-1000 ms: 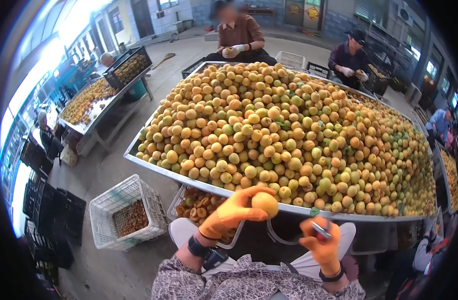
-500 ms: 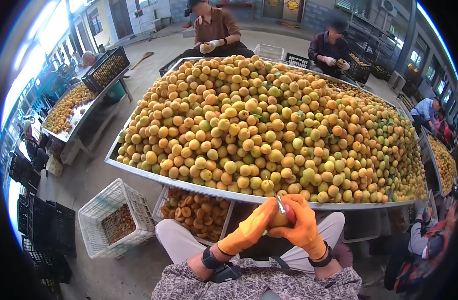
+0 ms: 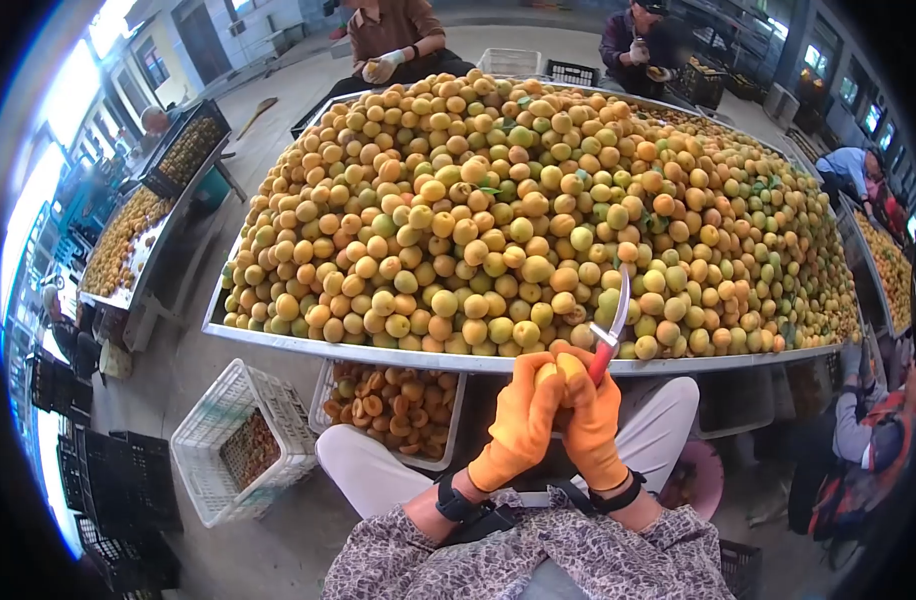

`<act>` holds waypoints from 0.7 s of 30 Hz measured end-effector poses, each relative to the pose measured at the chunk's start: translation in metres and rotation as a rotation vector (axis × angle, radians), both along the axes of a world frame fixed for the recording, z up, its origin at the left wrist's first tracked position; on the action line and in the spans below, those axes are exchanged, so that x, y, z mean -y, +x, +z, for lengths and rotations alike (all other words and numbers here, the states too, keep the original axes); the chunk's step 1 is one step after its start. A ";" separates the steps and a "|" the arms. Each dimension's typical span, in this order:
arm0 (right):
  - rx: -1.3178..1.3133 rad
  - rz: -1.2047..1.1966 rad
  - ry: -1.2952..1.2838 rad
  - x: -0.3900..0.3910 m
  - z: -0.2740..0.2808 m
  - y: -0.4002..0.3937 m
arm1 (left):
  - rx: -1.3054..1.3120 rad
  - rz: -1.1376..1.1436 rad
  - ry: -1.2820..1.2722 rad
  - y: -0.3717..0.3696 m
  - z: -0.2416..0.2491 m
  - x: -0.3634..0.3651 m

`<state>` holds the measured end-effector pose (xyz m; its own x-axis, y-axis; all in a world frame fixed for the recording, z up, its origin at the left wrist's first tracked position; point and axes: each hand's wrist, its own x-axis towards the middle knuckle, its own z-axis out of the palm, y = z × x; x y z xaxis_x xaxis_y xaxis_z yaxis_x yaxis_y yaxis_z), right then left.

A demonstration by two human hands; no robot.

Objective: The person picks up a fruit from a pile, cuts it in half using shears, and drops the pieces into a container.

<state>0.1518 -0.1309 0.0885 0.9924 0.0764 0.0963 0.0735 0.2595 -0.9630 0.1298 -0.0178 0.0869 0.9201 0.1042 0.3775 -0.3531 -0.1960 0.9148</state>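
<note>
From the head camera, the person is wearing orange gloves. The left hand point(image 3: 523, 420) and the right hand point(image 3: 590, 420) are pressing close together, just in front of the person's lap. Both hands are closing around one apricot point(image 3: 550, 377), which is peeking out between the fingers. The right hand is also gripping a small knife point(image 3: 612, 333) with a red handle. Its curved blade is pointing up, in front of the table's edge.

Just past the hands, a big metal table point(image 3: 398, 357) is holding a huge pile of apricots point(image 3: 518, 210), yellow, orange and some green. Under the table edge, near the left knee, a white crate of cut apricot halves point(image 3: 393, 403) is sitting on the floor. Beside it, further left, a white basket of pits point(image 3: 240, 440) is standing. Black crates point(image 3: 118, 480) are stacking up at the far left.

At the far side of the pile, two other people are sitting and holding fruit in gloved hands.
</note>
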 end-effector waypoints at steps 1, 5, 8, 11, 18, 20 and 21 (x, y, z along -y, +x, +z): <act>-0.141 0.140 0.179 0.010 0.004 0.001 | -0.008 -0.006 -0.054 0.003 -0.002 0.001; -0.292 0.385 0.398 0.021 -0.001 0.000 | -0.575 -0.278 -1.021 -0.001 0.001 -0.025; -0.318 0.423 0.375 0.007 0.007 -0.003 | -0.398 -0.451 -1.220 -0.022 -0.020 -0.049; -0.265 0.591 0.311 -0.004 0.002 -0.001 | -0.501 -0.262 -1.148 -0.046 -0.019 -0.069; -0.348 0.775 0.212 -0.048 0.003 -0.005 | -0.585 -0.059 -0.773 -0.079 -0.005 -0.109; -0.426 0.782 0.174 -0.057 0.009 -0.010 | -0.570 -0.060 -0.836 -0.082 0.001 -0.109; -0.446 0.758 0.119 -0.062 0.009 -0.012 | -0.581 -0.026 -0.803 -0.081 0.004 -0.108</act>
<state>0.1398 -0.0693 0.0979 0.6264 0.7423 -0.2378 -0.5341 0.1865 -0.8246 0.0490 0.0901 0.0907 0.9454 0.1090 -0.3071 0.1970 0.5595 0.8051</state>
